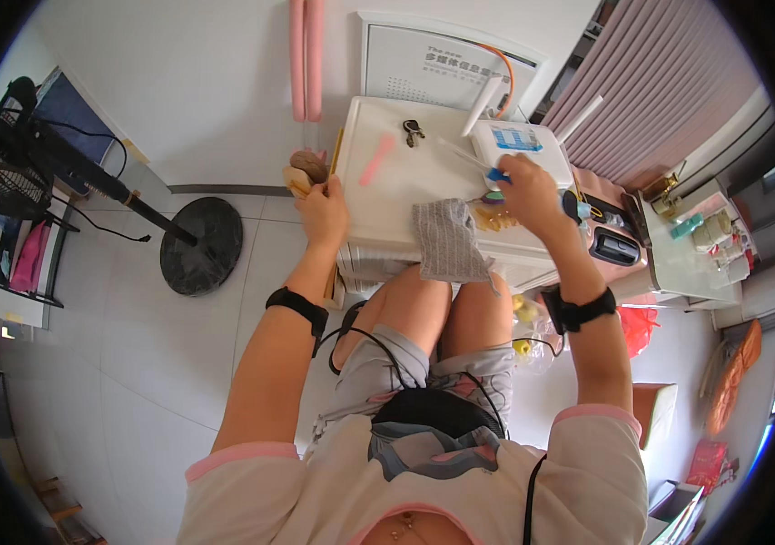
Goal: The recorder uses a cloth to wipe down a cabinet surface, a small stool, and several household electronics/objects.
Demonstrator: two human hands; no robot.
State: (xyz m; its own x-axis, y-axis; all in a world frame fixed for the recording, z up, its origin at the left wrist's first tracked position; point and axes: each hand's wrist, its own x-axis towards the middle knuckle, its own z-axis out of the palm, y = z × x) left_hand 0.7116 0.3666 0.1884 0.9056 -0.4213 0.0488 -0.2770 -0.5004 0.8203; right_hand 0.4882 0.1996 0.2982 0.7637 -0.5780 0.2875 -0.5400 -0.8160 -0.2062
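My right hand point(530, 194) is above the right side of a white cabinet top point(401, 197), with its fingers closed on the blue handle point(498, 176) of a slim tool. The tool's pale, translucent shaft point(463, 155) points left and away from me; its exact kind is unclear. My left hand point(324, 214) is at the cabinet's left edge, fingers curled, against a rounded brown and pale object point(308, 165). Whether it grips that object or only touches it is hidden. Between my hands, a grey knitted cloth point(447, 238) hangs over the cabinet's front edge.
A pink strip point(377, 160) and small black keys or a clip point(413, 133) lie on the cabinet. Behind my right hand stands a white router point(520, 146) with raised antennas. Yellowish pieces point(494, 219) lie near the right hand. A black fan base point(201, 246) stands at left.
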